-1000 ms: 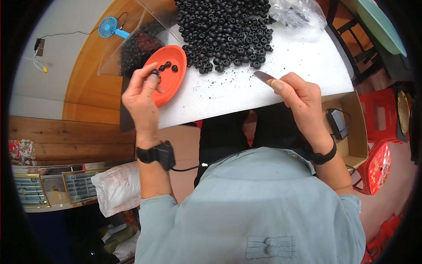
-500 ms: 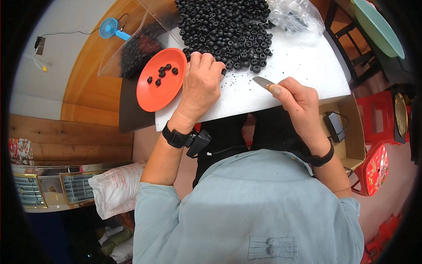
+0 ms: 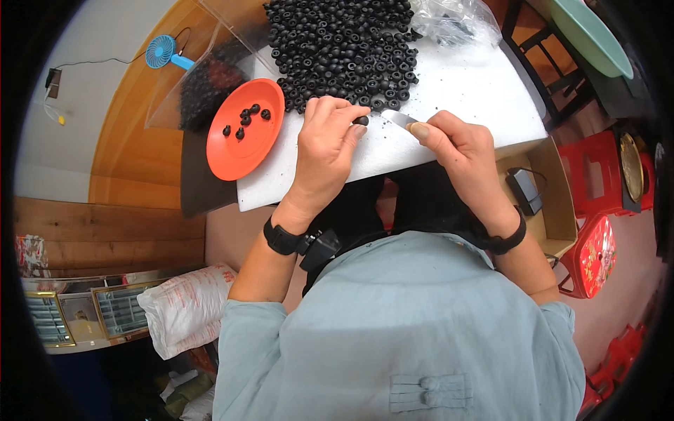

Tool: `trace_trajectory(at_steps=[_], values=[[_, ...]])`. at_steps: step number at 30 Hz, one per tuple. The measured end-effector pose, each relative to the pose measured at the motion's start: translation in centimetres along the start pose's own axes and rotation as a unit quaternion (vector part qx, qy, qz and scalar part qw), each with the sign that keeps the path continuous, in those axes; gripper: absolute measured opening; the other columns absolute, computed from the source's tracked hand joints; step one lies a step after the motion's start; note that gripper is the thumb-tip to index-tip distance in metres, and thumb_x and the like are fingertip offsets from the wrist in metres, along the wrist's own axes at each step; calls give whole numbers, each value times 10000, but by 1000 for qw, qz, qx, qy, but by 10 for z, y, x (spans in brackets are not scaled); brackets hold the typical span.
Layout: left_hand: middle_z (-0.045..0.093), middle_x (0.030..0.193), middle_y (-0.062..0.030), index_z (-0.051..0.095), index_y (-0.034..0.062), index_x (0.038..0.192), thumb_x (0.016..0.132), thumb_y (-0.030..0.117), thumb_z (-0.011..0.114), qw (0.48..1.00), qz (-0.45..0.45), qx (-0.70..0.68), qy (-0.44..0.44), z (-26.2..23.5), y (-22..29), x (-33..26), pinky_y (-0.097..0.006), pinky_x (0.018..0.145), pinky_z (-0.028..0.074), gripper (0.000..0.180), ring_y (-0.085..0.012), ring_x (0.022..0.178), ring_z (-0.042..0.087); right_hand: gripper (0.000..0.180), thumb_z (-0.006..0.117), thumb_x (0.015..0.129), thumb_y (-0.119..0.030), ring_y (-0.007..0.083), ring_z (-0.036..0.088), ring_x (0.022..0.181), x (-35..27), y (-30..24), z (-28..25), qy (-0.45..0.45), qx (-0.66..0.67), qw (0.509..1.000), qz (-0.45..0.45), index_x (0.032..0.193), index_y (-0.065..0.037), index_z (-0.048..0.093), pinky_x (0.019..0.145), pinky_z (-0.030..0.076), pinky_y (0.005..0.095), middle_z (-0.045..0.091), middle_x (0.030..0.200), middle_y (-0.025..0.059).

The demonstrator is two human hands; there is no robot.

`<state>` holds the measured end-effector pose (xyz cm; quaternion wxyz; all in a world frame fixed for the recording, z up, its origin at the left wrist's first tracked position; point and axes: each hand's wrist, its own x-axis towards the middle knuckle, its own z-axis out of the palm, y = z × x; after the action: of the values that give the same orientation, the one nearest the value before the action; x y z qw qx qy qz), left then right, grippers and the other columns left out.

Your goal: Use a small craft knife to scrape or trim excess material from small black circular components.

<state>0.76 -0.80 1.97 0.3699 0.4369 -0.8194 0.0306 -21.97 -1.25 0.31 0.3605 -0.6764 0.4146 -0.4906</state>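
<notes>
Between the thumb and fingers of my left hand (image 3: 324, 144) is a small round black part (image 3: 361, 121), pinched at the fingertips. My right hand (image 3: 465, 154) grips a small knife (image 3: 399, 118), its handle mostly hidden in the fingers. The short silver blade points left toward the black part, with a small gap between them. Beyond both hands lies a big heap of similar black ring-shaped parts (image 3: 337, 49) on a white foam board (image 3: 463, 98). Several black pieces (image 3: 245, 121) rest in the orange-red plate (image 3: 228, 158) left of my left hand.
A clear plastic bag (image 3: 456, 24) lies at the board's far right. Behind the plate stands a transparent bin (image 3: 210, 77) with dark parts, near a blue fan (image 3: 161, 51). An open cardboard box (image 3: 562, 189) sits right of my lap; red stools (image 3: 593, 256) stand further right.
My left hand has drawn back from the heap's edge with a black part, slightly to the right. The knife blade has come closer to that part. The whole view has shifted slightly left.
</notes>
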Motion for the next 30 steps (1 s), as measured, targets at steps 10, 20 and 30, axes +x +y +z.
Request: trace_trajectory(at_steps=[10, 20, 30], values=[[616, 1006, -68, 684, -61, 1233, 1008, 78, 616, 837, -241, -491, -3, 4, 15, -8, -246, 703, 474, 273, -129, 811, 569, 366, 674, 971, -365, 246, 540, 472, 1, -5, 3, -1, -136, 991, -16, 769, -60, 691, 477, 383, 375, 542, 532, 105], [626, 1021, -96, 658, -77, 1263, 1021, 77, 594, 799, -235, -553, 6, 10, 16, -8, -264, 730, 492, 294, -166, 811, 593, 373, 667, 973, -396, 247, 562, 473, 0, -4, 4, -1, -136, 990, -20, 782, -78, 702, 475, 398, 373, 559, 526, 85], [644, 1096, -124, 623, -99, 1302, 1024, 60, 584, 771, -240, -590, 24, 16, 16, -11, -289, 739, 514, 323, -191, 824, 615, 357, 663, 983, -378, 221, 550, 455, -1, -1, 7, 16, -134, 990, -35, 783, -85, 705, 456, 396, 353, 551, 516, 72]])
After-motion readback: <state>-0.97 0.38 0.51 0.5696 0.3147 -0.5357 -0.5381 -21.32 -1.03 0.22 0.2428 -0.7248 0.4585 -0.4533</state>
